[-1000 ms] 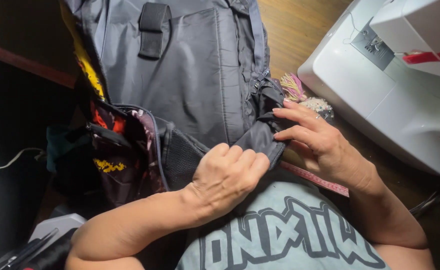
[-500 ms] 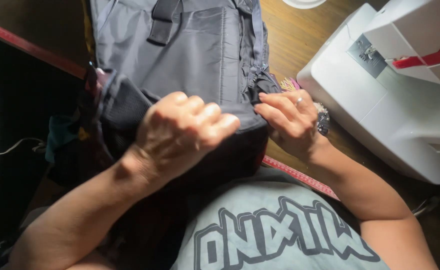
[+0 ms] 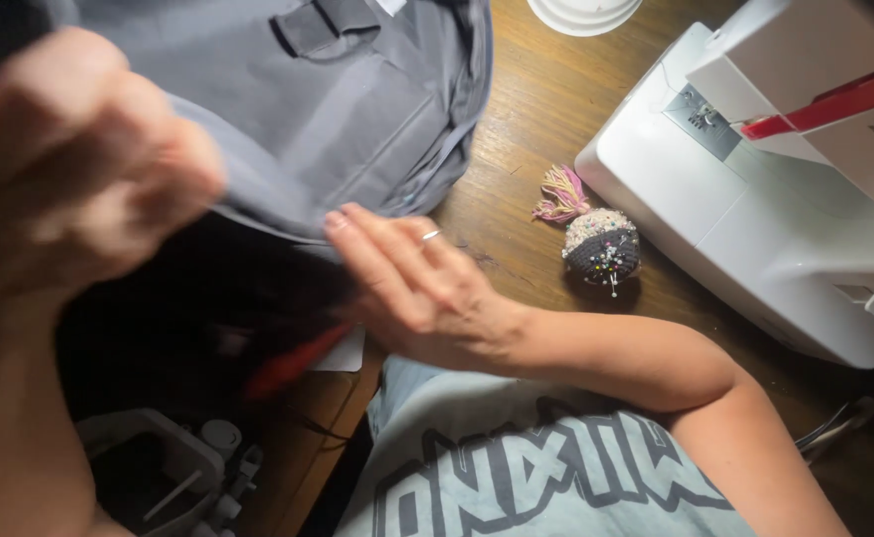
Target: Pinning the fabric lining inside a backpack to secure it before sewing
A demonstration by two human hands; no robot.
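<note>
— What were the hands doing?
— The left hand (image 3: 79, 169), blurred, was closed around the near edge of a grey bag (image 3: 338, 109) lying on the wooden table (image 3: 517, 149). The right hand (image 3: 412, 283) lay open, fingers straight, against that edge.
— Anything nearby?
— A pincushion (image 3: 603, 246) beside a white sewing machine (image 3: 775, 199).

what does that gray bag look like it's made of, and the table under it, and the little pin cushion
The gray bag looks like woven synthetic cloth, matte, with stitched seams and a webbing strap. The table appears to be wood, dark brown with visible grain and a slight sheen. The pin cushion seems crocheted yarn, gray below and pale on top, stuck with colored-head pins; its tassel looks like loose thread.
</note>
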